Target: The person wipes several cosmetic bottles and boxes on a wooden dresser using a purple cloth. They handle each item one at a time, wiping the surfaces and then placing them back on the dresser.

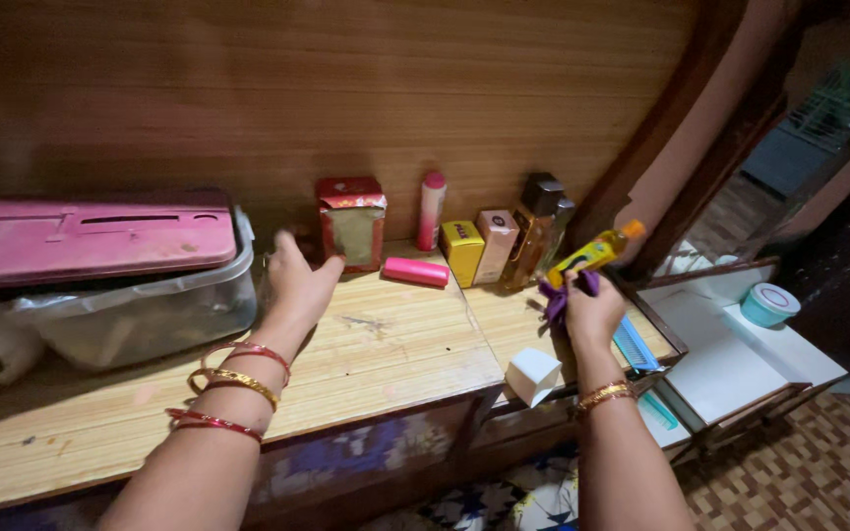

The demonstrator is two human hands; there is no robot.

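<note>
My left hand [297, 280] reaches over the wooden shelf [386, 344] with its fingers apart, close to a red and gold box [351, 221] and holding nothing. My right hand [590, 313] grips a small yellow bottle with an orange cap [597, 252], tilted up to the right, together with a purple cloth [555, 300]. Bangles ring both wrists.
A clear plastic tub [140, 310] with a pink case [91, 236] on top stands at the left. Along the back wall: a pink tube [431, 208], a pink bar [415, 271], a yellow box [462, 251], a pale pink box [496, 244], an amber bottle [535, 228]. A white cube [532, 375], blue comb [632, 344] and teal jar [769, 303] lie right.
</note>
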